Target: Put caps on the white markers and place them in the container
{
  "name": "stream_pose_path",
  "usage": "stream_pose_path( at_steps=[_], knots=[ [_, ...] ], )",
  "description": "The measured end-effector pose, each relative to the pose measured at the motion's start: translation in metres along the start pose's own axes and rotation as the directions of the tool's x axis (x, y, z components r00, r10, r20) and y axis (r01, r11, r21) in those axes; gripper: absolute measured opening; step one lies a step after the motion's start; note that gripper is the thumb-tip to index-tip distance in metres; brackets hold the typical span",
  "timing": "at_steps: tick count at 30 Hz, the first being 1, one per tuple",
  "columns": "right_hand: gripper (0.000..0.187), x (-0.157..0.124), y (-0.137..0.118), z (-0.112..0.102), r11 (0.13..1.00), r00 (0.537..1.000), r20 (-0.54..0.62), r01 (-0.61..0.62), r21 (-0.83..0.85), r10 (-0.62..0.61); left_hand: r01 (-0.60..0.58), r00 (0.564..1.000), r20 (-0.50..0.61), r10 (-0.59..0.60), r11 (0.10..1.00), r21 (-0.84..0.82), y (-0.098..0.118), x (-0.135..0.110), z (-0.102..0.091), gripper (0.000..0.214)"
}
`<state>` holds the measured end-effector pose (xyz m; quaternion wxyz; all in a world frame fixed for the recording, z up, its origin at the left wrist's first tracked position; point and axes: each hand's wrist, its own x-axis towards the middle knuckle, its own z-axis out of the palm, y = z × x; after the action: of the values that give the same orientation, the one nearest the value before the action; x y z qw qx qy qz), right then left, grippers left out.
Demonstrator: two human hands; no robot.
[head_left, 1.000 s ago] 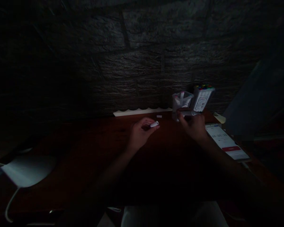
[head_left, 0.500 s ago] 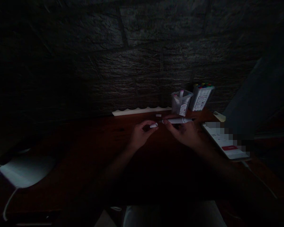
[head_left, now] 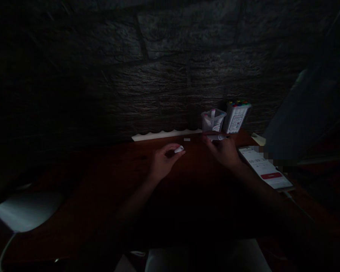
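Between the thumb and fingers of my left hand [head_left: 162,160] is a small white marker cap [head_left: 179,149], its hollow end tilted up to the right. My right hand [head_left: 226,152] grips a white marker [head_left: 215,137], which lies nearly level and is partly covered by the fingers. Just behind that hand stands a clear plastic box [head_left: 213,120] with a few markers in it. A second small white cap [head_left: 187,139] lies on the dark wooden table [head_left: 124,173], between the two hands and close to the wall.
Beside the clear box stands a fuller box of coloured markers [head_left: 237,118]. A pale wavy-edged strip [head_left: 167,134] runs along the stone wall [head_left: 170,83]. To the right lies a lit phone [head_left: 268,168] on a cable; a white lamp-like object [head_left: 28,211] is at left.
My right hand with the marker has moved away from the left hand, back toward the clear box. The cap stays in my left hand. The whole view has shifted slightly.
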<state>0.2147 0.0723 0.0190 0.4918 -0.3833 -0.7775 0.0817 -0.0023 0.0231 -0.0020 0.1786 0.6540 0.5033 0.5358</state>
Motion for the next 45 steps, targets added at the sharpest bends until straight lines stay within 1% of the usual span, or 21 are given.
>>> stream_pose_path(
  at_steps=[2, 4, 6, 8, 10, 12, 16, 19, 22, 24, 26, 29, 34, 37, 41, 45],
  knots=[
    [0.025, 0.0, -0.002, -0.001, 1.0, 1.0, -0.008, -0.003, 0.021, 0.003, -0.013, 1.0, 0.019, 0.012, 1.0, 0.01, 0.0, -0.001, 0.0, 0.023],
    [0.024, -0.001, -0.008, 0.0, 0.997, 1.0, -0.008, 0.026, 0.067, -0.026, -0.032, 0.999, 0.035, 0.031, 0.999, 0.04, 0.0, -0.001, -0.001, 0.023],
    [0.023, -0.001, -0.013, 0.003, 0.994, 0.999, 0.008, 0.039, 0.103, -0.04, -0.048, 0.999, 0.026, 0.046, 0.995, 0.083, -0.002, 0.0, -0.003, 0.024],
    [0.023, -0.002, -0.014, 0.005, 0.993, 1.0, 0.013, 0.004, 0.117, -0.005, -0.053, 0.999, 0.003, 0.053, 0.99, 0.132, -0.005, 0.002, -0.005, 0.024],
    [0.024, -0.002, -0.011, 0.007, 0.99, 0.998, 0.006, -0.057, 0.128, 0.057, -0.042, 0.999, -0.009, 0.044, 0.985, 0.169, -0.008, 0.004, -0.007, 0.024],
    [0.026, -0.001, -0.007, 0.007, 0.978, 0.993, 0.006, -0.119, 0.17, 0.119, -0.019, 1.0, 0.005, 0.018, 0.983, 0.184, -0.011, 0.005, -0.007, 0.024],
    [0.032, -0.001, -0.004, 0.008, 0.953, 0.981, 0.023, -0.194, 0.231, 0.194, -0.012, 0.999, 0.049, 0.004, 0.988, 0.155, -0.014, 0.004, -0.003, 0.023],
    [0.036, -0.001, -0.005, 0.009, 0.954, 0.978, 0.008, -0.206, 0.218, 0.209, -0.016, 0.996, 0.086, 0.006, 0.992, 0.124, -0.012, 0.002, 0.001, 0.018],
    [0.038, -0.002, -0.005, 0.01, 0.946, 0.976, 0.004, -0.211, 0.247, 0.217, 0.0, 0.989, 0.148, -0.015, 0.995, 0.101, -0.01, 0.0, 0.004, 0.018],
    [0.038, -0.002, -0.005, 0.01, 0.934, 0.972, 0.014, -0.229, 0.275, 0.234, 0.01, 0.985, 0.173, -0.025, 0.996, 0.083, -0.009, -0.001, 0.005, 0.018],
    [0.039, -0.002, -0.005, 0.011, 0.92, 0.968, 0.04, -0.25, 0.302, 0.25, 0.022, 0.984, 0.174, -0.031, 0.998, 0.054, -0.008, -0.002, 0.006, 0.017],
    [0.04, -0.003, -0.008, 0.012, 0.918, 0.969, 0.083, -0.248, 0.308, 0.234, 0.038, 0.983, 0.179, -0.041, 0.999, 0.021, -0.006, -0.002, 0.008, 0.016],
    [0.041, -0.005, -0.013, 0.014, 0.927, 0.973, 0.116, -0.227, 0.299, 0.201, 0.041, 0.978, 0.206, -0.039, 0.999, -0.006, -0.003, -0.003, 0.008, 0.017],
    [0.036, -0.007, -0.013, 0.016, 0.927, 0.976, 0.169, -0.19, 0.324, 0.14, 0.037, 0.977, 0.212, -0.031, 0.999, -0.027, -0.003, -0.004, 0.008, 0.016],
    [0.031, -0.01, -0.012, 0.019, 0.934, 0.958, 0.28, -0.159, 0.321, 0.067, 0.015, 0.973, 0.231, -0.004, 0.999, -0.049, -0.005, -0.005, 0.009, 0.017],
    [0.026, -0.01, -0.014, 0.017, 0.918, 0.945, 0.327, -0.142, 0.369, 0.015, 0.017, 0.968, 0.252, 0.001, 0.997, -0.069, -0.009, -0.007, 0.01, 0.018]
  ],
)
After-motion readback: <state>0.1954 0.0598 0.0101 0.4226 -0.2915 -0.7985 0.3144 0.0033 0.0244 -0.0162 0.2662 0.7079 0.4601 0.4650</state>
